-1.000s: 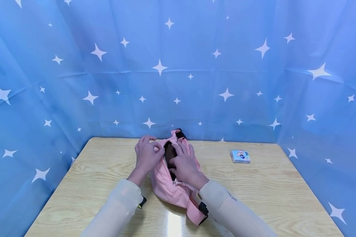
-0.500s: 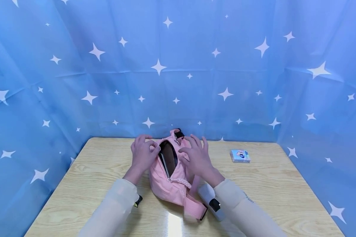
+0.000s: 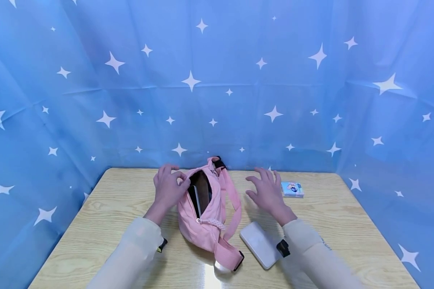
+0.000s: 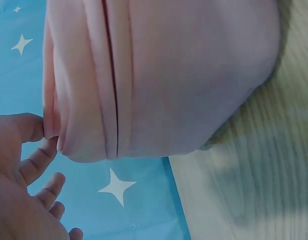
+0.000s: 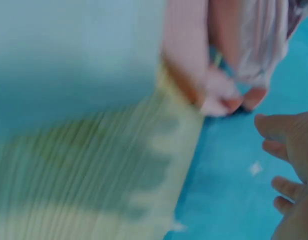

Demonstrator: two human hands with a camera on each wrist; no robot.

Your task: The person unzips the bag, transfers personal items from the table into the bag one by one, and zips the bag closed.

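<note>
A pink waist bag point(image 3: 202, 228) lies on the table with its zipped mouth gaping. Inside shows a thin flat object point(image 3: 197, 200) with a pale edge, mostly hidden in the dark pocket. My left hand point(image 3: 169, 188) pinches the rim of the mouth between thumb and index finger; the left wrist view shows the pinched pink fabric point(image 4: 164, 75). My right hand point(image 3: 269, 192) hovers to the right of the bag, fingers spread and holding nothing. Close beyond its fingers is a small blue soft pack point(image 3: 292, 189) with a cartoon print.
A white, flat, rounded rectangular case point(image 3: 259, 243) lies right of the bag, near my right forearm. The bag's strap point(image 3: 234, 200) loops out on its right side, with black buckles at both ends. Behind the wooden table point(image 3: 105, 224) hangs a blue star-patterned curtain point(image 3: 217, 104).
My right hand has come out of the bag's mouth and moved right toward the blue pack, uncovering the white case. My left hand keeps its pinch while the bag shifts slightly left.
</note>
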